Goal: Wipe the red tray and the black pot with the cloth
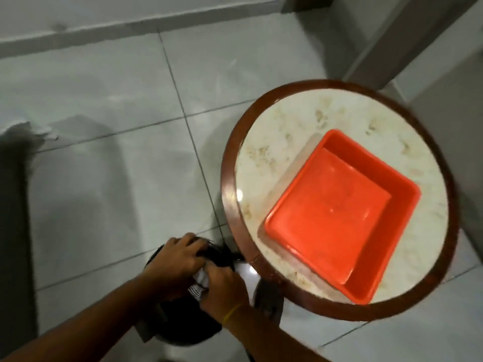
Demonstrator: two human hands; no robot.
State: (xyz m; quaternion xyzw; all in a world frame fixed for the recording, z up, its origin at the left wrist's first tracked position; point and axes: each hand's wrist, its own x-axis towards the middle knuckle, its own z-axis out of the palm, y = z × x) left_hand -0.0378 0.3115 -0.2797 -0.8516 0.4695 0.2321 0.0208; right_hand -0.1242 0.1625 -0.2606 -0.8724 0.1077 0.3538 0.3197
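The red tray (339, 218) lies empty on a round marble-topped table (287, 131) at the right. Low at the left of the table, the black pot (188, 320) sits under my hands, mostly hidden by them. My left hand (180, 254) grips the pot's far rim. My right hand (222, 286), with a yellow band on the wrist, holds a white cloth with dark stripes (199, 286) pressed against the pot. Only a crumpled bit of the cloth shows between the two hands.
Pale glossy floor tiles (117, 126) spread to the left and behind. A wall skirting (104, 30) runs along the top, and a grey door frame (392, 35) stands at the upper right. A dark edge (13, 231) lines the left side.
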